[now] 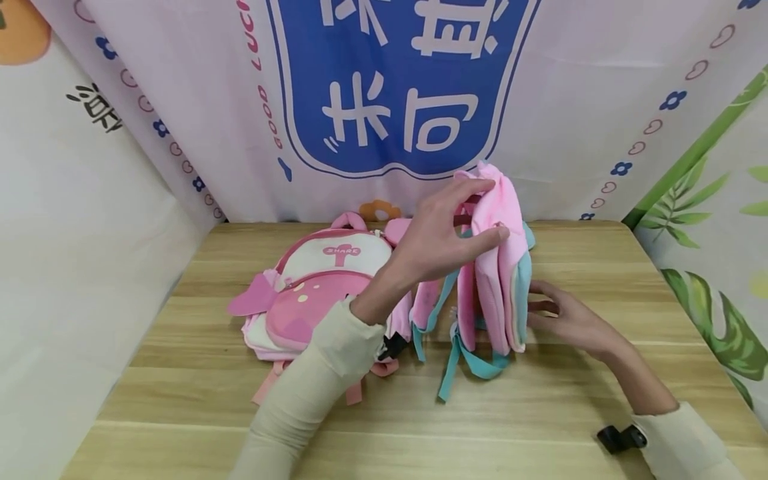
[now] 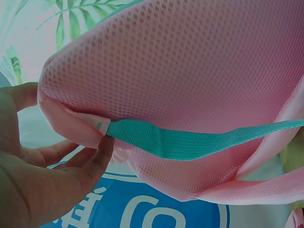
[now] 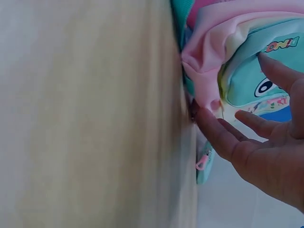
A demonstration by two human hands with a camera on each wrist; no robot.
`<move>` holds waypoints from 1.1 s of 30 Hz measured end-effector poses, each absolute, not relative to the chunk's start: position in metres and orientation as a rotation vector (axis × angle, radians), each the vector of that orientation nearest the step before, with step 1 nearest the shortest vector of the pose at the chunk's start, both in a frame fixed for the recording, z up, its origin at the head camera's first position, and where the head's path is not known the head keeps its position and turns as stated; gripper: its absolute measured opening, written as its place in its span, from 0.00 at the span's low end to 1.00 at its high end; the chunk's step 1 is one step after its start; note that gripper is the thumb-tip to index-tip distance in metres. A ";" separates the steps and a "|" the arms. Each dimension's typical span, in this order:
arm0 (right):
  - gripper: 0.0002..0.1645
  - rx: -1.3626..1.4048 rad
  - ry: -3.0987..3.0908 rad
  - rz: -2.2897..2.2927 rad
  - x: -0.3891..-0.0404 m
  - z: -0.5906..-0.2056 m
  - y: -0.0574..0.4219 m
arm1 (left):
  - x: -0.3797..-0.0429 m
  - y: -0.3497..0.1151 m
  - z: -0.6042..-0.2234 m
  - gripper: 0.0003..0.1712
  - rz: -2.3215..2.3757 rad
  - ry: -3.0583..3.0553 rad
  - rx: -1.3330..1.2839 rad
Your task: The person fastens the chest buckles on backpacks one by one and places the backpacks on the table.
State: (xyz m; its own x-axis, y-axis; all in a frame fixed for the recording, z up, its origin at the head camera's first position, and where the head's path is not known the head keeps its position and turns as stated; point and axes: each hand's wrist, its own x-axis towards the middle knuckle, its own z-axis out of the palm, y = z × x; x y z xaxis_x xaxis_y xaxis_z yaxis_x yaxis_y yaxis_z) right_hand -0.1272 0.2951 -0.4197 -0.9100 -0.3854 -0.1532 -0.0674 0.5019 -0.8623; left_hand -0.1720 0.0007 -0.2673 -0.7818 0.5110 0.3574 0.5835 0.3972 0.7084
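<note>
A pink and teal backpack (image 1: pixel 501 280) stands upright near the middle of the wooden table (image 1: pixel 540 413). My left hand (image 1: pixel 480 213) pinches its top edge from the left, thumb on one side and fingers on the other. In the left wrist view the left hand (image 2: pixel 61 126) grips the rim of the backpack's pink mesh back (image 2: pixel 190 71), where a teal strap (image 2: pixel 190 140) is sewn on. My right hand (image 1: pixel 549 307) touches the backpack's right face with straight fingers. In the right wrist view the right hand's fingers (image 3: pixel 247 118) rest on the teal front panel (image 3: pixel 247 71), which has a cartoon eye.
A second backpack (image 1: pixel 324 280), pink and white, lies flat on the table to the left, under my left forearm. Teal straps (image 1: pixel 450 360) trail toward me. A printed banner (image 1: pixel 396 87) closes off the back, and cloth walls stand on both sides.
</note>
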 end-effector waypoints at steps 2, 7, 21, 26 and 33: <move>0.42 -0.362 2.430 -1.357 -0.127 -0.417 0.297 | -0.172 0.002 -0.267 0.40 -1.347 -2.553 -1.018; 0.43 -0.316 2.490 -1.306 -0.126 -0.403 0.303 | -0.171 0.005 -0.266 0.40 -1.375 -2.566 -1.048; 0.36 -0.448 2.764 -1.614 -0.116 -0.320 0.305 | -0.179 0.020 -0.271 0.45 -1.458 -2.588 -1.166; 0.37 -0.541 2.825 -1.690 -0.112 -0.294 0.298 | -0.180 0.030 -0.277 0.46 -1.605 -2.490 -1.225; 0.36 -0.675 2.774 -1.860 -0.112 -0.270 0.291 | -0.178 0.049 -0.290 0.45 -1.872 -2.351 -1.204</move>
